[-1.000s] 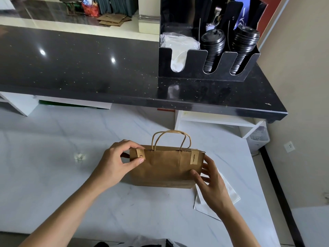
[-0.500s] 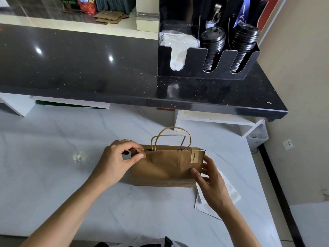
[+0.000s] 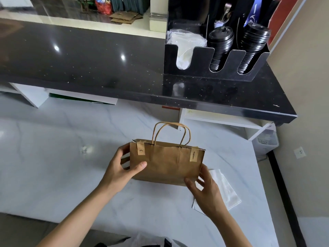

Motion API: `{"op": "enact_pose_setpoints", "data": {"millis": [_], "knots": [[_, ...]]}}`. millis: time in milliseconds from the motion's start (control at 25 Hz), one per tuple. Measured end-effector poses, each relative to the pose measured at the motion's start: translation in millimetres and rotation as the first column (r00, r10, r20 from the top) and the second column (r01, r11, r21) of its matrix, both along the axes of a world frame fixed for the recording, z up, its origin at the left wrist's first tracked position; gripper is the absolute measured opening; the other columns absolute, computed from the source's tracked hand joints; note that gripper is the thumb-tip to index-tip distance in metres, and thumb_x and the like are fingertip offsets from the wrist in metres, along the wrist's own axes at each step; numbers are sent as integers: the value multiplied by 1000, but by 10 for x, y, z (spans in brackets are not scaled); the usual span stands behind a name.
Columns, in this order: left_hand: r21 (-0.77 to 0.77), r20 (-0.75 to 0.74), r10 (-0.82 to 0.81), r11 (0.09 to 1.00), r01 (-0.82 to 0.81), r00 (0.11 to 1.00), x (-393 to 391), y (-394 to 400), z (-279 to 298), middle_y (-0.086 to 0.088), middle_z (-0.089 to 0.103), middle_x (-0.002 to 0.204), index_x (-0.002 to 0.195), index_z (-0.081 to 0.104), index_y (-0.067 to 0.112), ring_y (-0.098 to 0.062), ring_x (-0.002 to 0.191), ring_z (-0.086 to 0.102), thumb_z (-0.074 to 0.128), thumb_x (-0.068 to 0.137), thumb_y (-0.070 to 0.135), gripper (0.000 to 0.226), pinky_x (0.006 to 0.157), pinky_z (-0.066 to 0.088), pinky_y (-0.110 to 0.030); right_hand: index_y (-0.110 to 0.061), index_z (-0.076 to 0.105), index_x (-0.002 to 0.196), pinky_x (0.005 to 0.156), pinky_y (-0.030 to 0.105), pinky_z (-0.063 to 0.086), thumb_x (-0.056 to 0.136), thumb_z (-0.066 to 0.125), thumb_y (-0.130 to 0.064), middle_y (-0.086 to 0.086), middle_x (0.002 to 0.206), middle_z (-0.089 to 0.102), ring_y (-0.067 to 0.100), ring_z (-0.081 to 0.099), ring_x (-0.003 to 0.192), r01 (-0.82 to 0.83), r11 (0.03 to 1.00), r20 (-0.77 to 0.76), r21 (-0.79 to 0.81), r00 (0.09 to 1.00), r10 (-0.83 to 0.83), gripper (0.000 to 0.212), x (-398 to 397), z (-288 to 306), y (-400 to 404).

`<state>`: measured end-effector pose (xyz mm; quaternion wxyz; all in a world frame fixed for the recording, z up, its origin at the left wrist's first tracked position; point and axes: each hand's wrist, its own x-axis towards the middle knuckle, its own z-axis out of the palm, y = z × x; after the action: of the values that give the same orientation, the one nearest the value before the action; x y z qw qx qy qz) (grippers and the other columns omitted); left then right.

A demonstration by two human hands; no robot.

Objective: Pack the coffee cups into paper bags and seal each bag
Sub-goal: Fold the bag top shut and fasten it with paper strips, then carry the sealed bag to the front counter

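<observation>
So at this point the brown paper bag (image 3: 166, 164) stood upright on the white marble counter (image 3: 53, 166), right between the two hands, and it looked pretty much done. Its mouth was folded closed and two little tan sticker strips were holding it, the left sticker (image 3: 140, 151) just above the left thumb and the right sticker (image 3: 193, 154) up and away from the right hand's fingers. The twisted paper handles (image 3: 170, 133) poked up past both hands. The left hand (image 3: 122, 172) had the bag's left end, thumb laid across the front face and the fingers curled round behind the side. The right hand (image 3: 204, 190) sat at the bottom right corner with its fingers spread and relaxed, touching the bag or just beside it, honestly couldn't tell which. Under and beyond that hand lay a flat white plastic sleeve (image 3: 223, 191). I couldn't see any coffee cups, so whatever's in the bag was hidden, and no other bags were near the hands. My guess is this one's sealed and only needs moving aside, and whether more bags were left to pack, no idea. Farther off from both hands a black organiser (image 3: 204, 68) with stacks of black lids (image 3: 220, 41) sat on the dark upper counter (image 3: 89, 65).
</observation>
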<state>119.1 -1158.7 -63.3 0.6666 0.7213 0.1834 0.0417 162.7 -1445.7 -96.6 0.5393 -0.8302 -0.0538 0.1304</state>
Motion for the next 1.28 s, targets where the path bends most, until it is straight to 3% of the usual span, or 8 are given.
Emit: {"op": "enact_pose_setpoints", "data": {"millis": [120, 240, 400, 520, 760, 960, 1080, 1280], "knots": [[-41, 10, 6, 999, -6, 1000, -106, -122, -24, 9, 69, 127, 129, 58, 30, -11, 114, 68, 89, 68, 37, 68, 81, 55, -17, -63, 45, 123, 86, 3, 46, 95, 72, -29, -39, 118, 62, -17, 58, 111, -12, 1000, 7, 7, 1000, 12, 52, 63, -11, -3], [-46, 29, 48, 998, -46, 998, -144, -197, 67, 6, 69, 127, 135, 54, 29, -11, 114, 68, 90, 75, 24, 70, 82, 55, -17, -47, 52, 125, 85, 16, 50, 96, 69, -38, -26, 109, 68, -4, 64, 108, -5, 1000, 39, 30, 999, 4, 35, 156, -11, 24], [13, 50, 112, 993, -113, 992, -241, -282, 239, 11, 70, 128, 139, 48, 33, -9, 118, 66, 83, 68, 44, 80, 90, 55, -26, -49, 50, 126, 74, 5, 47, 95, 69, -41, -28, 105, 67, -8, 65, 100, -9, 995, 102, 104, 995, -1, 37, 336, 120, 135], [0, 66, 189, 982, -190, 980, -342, -322, 336, 5, 69, 130, 138, 49, 32, -10, 120, 65, 84, 67, 45, 80, 89, 56, -21, -54, 46, 128, 73, 2, 46, 95, 67, -44, -32, 108, 65, -10, 63, 100, -37, 985, 138, 167, 990, 14, 40, 457, 248, 231], [25, 127, 313, 948, -319, 941, -582, -288, 499, 19, 65, 130, 138, 52, 35, -4, 122, 62, 79, 82, 26, 63, 86, 54, -16, -57, 48, 124, 80, 21, 48, 99, 60, -42, -33, 115, 61, -6, 60, 105, -125, 960, 188, 250, 979, 79, 32, 545, 416, 640], [85, 176, 430, 890, -449, 885, -921, -51, 638, 30, 47, 147, 148, 31, 60, 7, 132, 50, 80, 81, 34, 87, 93, 51, -15, -62, 37, 141, 75, 25, 47, 93, 63, -58, -35, 115, 58, -5, 63, 99, -255, 920, 211, 299, 957, 197, 55, 454, 629, 1174], [121, 199, 462, 864, -489, 864, -1149, 160, 718, 35, 42, 149, 148, 27, 63, 10, 135, 45, 79, 79, 40, 90, 96, 51, -17, -62, 32, 146, 73, 26, 47, 85, 58, -69, -27, 119, 61, 0, 65, 96, -344, 895, 244, 283, 929, 279, 67, 353, 696, 1510], [134, 230, 526, 816, -562, 819, -1588, 602, 816, 38, 42, 148, 149, 27, 61, 10, 135, 44, 78, 76, 43, 91, 104, 49, -31, -61, 31, 147, 73, 25, 48, 82, 58, -72, -30, 123, 60, -1, 65, 100, -444, 856, 272, 266, 886, 375, 71, 63, 779, 2150]]}}
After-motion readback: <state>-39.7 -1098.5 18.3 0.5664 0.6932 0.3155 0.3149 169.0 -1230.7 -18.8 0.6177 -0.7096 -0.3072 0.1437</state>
